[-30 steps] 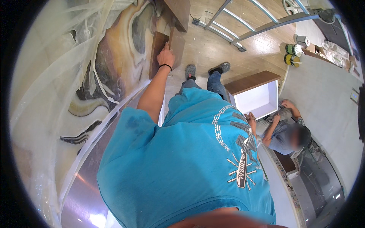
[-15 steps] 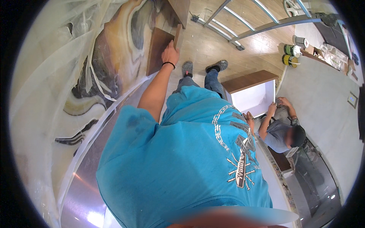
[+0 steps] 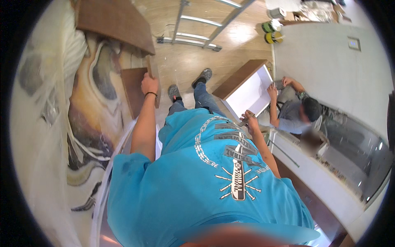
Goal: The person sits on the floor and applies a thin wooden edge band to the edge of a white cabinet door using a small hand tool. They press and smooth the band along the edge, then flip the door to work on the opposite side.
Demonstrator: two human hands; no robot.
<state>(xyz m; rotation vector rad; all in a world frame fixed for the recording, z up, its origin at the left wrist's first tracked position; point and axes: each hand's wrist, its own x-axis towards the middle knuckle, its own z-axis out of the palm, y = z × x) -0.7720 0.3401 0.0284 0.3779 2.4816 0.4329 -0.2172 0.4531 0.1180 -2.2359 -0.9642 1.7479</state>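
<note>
On the left, my left hand (image 3: 149, 85) is closed on the upright edge of a brown wooden panel (image 3: 133, 87), which stands beside a marbled slab (image 3: 92, 119). My right hand (image 3: 251, 123), in front of my waist, has its fingers closed around a small greyish thing too indistinct to name. Just beyond that hand is a drawer (image 3: 246, 98) with a white inside and a brown wooden front. A co-worker (image 3: 294, 109) in a grey shirt crouches at its right, with one hand (image 3: 272, 90) on the drawer's edge.
A metal ladder (image 3: 201, 31) lies across the wooden floor at the far side. Paint cans (image 3: 273, 37) stand by the pale wall at the far right. Another brown panel (image 3: 115, 24) is at the far left, near clear plastic sheeting (image 3: 45, 103). A light counter (image 3: 317, 168) runs along the right.
My view has shifted, and the scene now sits further left. My right hand and forearm, mostly hidden before, have come into view. My left hand still holds the brown panel.
</note>
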